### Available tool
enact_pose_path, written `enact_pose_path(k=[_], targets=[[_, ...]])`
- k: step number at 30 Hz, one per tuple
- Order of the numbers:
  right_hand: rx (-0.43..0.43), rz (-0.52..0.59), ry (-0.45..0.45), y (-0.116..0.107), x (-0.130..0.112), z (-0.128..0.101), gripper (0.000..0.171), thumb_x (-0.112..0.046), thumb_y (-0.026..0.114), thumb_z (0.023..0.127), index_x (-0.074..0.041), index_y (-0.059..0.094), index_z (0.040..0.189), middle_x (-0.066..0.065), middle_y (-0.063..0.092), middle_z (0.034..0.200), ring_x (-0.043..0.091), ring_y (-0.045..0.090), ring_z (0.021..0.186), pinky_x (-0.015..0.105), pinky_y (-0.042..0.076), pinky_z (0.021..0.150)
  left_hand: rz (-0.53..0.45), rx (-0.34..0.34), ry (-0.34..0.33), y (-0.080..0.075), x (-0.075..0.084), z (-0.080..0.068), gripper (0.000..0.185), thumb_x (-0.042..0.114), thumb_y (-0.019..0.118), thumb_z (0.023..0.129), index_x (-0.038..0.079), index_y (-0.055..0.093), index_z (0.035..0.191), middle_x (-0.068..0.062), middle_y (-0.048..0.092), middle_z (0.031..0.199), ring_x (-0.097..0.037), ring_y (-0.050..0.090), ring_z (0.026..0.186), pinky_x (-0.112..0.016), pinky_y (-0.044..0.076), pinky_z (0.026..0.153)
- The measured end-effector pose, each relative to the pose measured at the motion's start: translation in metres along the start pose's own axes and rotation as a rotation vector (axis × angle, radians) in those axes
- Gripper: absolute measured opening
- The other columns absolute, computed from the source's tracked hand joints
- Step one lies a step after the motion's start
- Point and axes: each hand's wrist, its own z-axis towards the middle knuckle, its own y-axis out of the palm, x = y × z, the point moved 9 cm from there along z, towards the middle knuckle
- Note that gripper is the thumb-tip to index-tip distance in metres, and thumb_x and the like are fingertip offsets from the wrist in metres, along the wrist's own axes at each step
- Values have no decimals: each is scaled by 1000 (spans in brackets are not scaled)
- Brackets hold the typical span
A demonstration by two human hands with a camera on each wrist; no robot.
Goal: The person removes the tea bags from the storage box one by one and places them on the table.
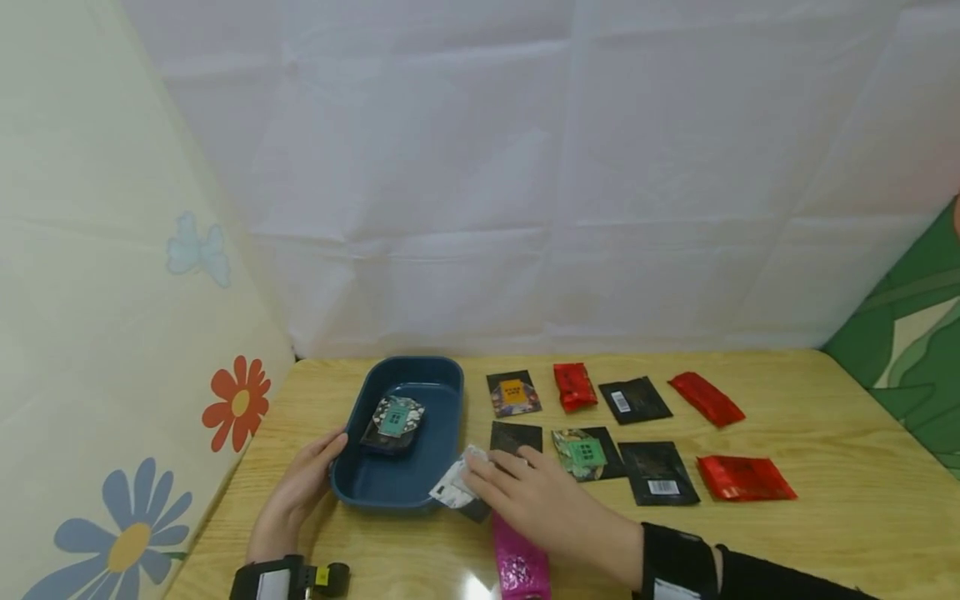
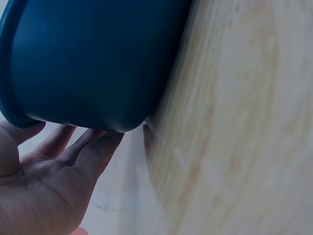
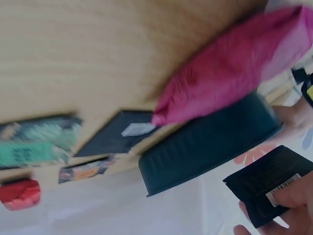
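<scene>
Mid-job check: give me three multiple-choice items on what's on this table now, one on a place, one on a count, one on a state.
1. Where is the dark blue plastic tray?
A. On the wooden table's left part
B. At the right edge
C. On the floor

2. How many red foil sachets lie on the table?
A. One
B. Three
C. Five

3. What is the right hand doing?
A. Resting flat and empty
B. Pinching a small packet
C. Gripping the tray

Answers:
1 A, the tray sits by the flowered wall, the left hand against its outer side.
2 B, red sachets at and.
3 B, fingers hold a black packet with a barcode next to the tray.
</scene>
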Motion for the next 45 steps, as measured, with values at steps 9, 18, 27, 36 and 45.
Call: enact_pose_path(k=[9,18,27,36,45], targets=[[22,221,13,-9,-8,-46,84,-75,42,91,-14,45,148,2,49,148,18,54,125,40,51,95,-1,-18,-9,2,0,-1,60,30,44,107,-8,29,151,-30,27,155,-41,33,140,-55,30,111],[113,130,39,-13,-8,-74,72,-68,45,94,-14,53,143,1,56,142,16,59,118,35,55,83,-1,9,-15,0,-2,-1,62,32,45,107,-7,29,151,-30,27,155,-41,32,141,-55,30,111],[59,88,74,-10,0,-98,73,-70,44,93,-17,52,143,-2,57,141,14,60,116,33,57,81,-1,25,-16,-1,-3,0,62,32,45,106,-8,29,151,-30,29,154,-42,33,140,-55,31,111],[89,62,57,-6,7,-120,71,-68,46,93,-16,54,140,-2,61,135,12,63,109,29,55,78,4,22,-27,-2,-4,0,62,32,45,106,-7,29,152,-30,28,154,-42,33,140,-55,31,111],[-18,140,36,10,12,-138,70,-66,49,93,-17,50,145,-5,59,138,13,61,112,32,55,81,8,20,-30,-2,-4,0,64,34,46,106,-6,29,152,-30,27,155,-43,31,141,-56,30,111]])
